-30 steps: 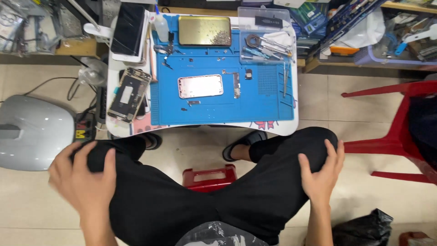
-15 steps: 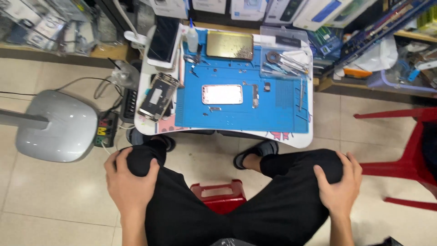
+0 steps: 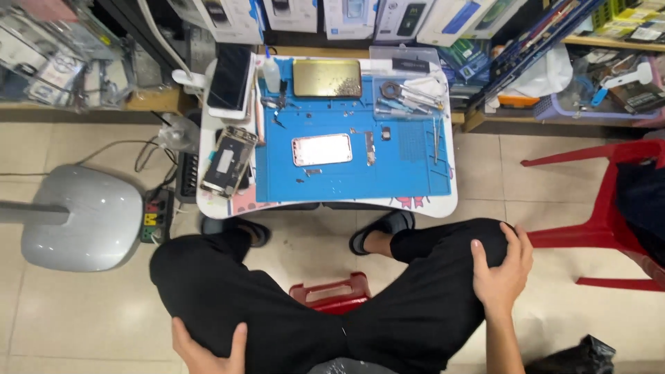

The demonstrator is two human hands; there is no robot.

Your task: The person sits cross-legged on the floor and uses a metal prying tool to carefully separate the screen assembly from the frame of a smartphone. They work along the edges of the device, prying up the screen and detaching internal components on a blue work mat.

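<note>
The right hand (image 3: 503,271) is being rested on the right knee, fingers spread over the black trousers (image 3: 291,305). The left hand (image 3: 205,352) is being pressed against the left thigh; it is cut off by the frame edge, so its finger spread cannot be told. Ahead, a low white table (image 3: 443,205) is being covered by a blue mat (image 3: 346,181) bearing a phone housing (image 3: 322,149). A red stool (image 3: 331,294) is partly hidden between the legs on the tiled floor (image 3: 69,312).
</note>
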